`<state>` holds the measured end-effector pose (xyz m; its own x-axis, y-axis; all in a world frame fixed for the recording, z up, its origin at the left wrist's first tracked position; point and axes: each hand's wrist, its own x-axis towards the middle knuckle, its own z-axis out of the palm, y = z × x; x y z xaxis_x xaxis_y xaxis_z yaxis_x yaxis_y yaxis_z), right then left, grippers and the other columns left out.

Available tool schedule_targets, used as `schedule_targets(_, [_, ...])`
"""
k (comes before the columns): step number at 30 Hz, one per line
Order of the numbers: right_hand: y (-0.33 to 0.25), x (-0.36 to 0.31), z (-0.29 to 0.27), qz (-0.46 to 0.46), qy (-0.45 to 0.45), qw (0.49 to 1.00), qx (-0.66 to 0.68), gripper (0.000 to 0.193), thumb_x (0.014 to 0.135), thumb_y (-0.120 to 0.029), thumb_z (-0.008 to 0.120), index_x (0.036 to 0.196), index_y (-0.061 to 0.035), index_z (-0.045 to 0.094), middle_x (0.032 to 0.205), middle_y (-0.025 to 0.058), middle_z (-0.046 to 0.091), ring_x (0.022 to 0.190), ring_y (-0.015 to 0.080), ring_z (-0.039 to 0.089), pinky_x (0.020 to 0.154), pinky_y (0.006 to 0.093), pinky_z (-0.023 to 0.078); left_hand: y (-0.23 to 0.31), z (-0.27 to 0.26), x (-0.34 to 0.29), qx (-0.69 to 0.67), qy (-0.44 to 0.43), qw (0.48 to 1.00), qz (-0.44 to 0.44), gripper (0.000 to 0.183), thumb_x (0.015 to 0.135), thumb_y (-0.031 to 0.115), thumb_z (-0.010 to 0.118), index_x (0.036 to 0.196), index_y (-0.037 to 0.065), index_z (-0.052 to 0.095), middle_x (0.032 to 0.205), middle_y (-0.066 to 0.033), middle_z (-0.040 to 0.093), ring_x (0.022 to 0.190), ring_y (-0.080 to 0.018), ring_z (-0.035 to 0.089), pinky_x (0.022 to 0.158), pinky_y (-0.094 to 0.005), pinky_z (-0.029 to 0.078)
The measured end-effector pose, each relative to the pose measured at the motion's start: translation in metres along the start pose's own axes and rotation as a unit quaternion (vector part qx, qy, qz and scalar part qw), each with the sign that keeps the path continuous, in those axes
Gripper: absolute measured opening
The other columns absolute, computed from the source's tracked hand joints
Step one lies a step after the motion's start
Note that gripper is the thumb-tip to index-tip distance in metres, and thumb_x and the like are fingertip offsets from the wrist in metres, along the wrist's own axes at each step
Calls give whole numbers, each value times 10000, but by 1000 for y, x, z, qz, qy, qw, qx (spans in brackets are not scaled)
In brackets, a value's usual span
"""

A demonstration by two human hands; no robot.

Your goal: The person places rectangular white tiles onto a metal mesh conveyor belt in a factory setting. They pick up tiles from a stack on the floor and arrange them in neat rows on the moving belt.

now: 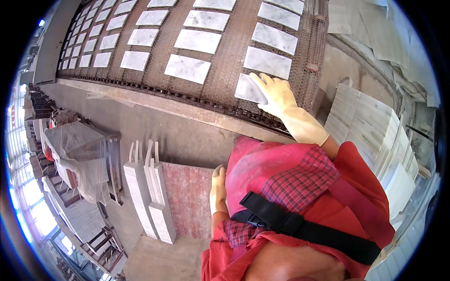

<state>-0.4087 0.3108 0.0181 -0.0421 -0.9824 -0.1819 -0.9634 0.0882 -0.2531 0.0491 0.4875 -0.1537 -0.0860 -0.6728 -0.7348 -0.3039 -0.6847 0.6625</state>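
Observation:
My right hand (277, 96), in a pale yellow rubber glove, spans the end of a white, grey-veined marble tile (247, 89) on the mesh conveyor belt (225, 70). Its thumb is at the tile's near edge and its fingers at the far edge; part of the tile is hidden beneath the hand. My left hand (218, 189), gloved too, hangs low beside my pink apron, at the right edge of a reddish, worn board (187, 199). Its fingers look loosely stretched out, and nothing shows in them.
Rows of similar marble tiles (187, 69) cover the belt. A chain (187, 97) runs along its near edge. Stacked white strips (161, 220) stand left of the board. Pale slabs (358, 117) lean on the right. A plastic-wrapped pile (79, 154) stands farther left.

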Motion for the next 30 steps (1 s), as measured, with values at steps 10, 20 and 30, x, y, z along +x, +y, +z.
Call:
schedule_targets(10, [10, 2, 6, 28, 16, 999, 39, 1155, 748, -334, 970, 1706, -198, 340, 1525, 185, 619, 1209, 367, 706, 1055, 511, 546, 53, 18, -18, -39, 29, 995, -92, 574, 1136, 329, 600, 1588, -16, 514, 1333, -160, 727, 1170, -256, 693, 1026, -389, 547])
schedule_targets(20, [21, 3, -9, 1, 39, 994, 104, 1137, 703, -349, 1001, 1666, -175, 423, 1434, 183, 682, 1195, 410, 702, 1061, 509, 547, -16, 0, 34, 38, -3, 998, -56, 552, 1138, 315, 605, 1587, 7, 523, 1289, -145, 740, 1143, -229, 699, 1000, -371, 558])
schedule_targets(30, [87, -27, -28, 136, 168, 911, 350, 1006, 731, -205, 994, 1626, -147, 539, 1528, 199, 665, 1377, 341, 658, 1211, 429, 478, 43, 20, 1, 18, 11, 996, -83, 550, 1133, 307, 619, 1587, 9, 530, 1330, -161, 735, 1167, -240, 701, 1007, -390, 570])
